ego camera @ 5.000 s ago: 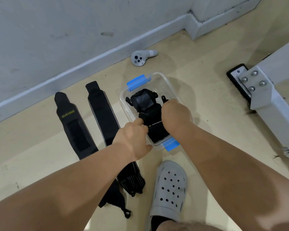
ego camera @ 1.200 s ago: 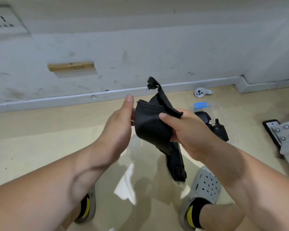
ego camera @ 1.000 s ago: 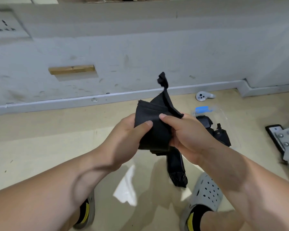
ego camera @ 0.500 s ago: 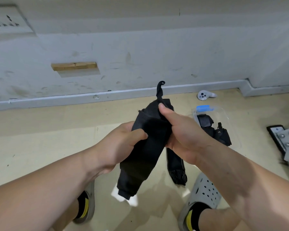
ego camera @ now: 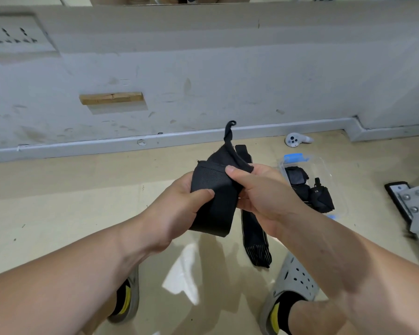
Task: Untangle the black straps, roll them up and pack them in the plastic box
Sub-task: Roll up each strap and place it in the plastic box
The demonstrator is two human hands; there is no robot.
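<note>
The rolling step is judged to be in hand. A black strap (ego camera: 213,201) is gripped low down by the left hand (ego camera: 179,209), fingers curled round it, in the air above the floor. Its upper fold is pinched by the right hand (ego camera: 264,192). A second strap (ego camera: 254,238) lies flat on the floor below, and rolled straps (ego camera: 307,192) are already packed in the plastic box (ego camera: 322,165). Tight, even winding is called for next.
</note>
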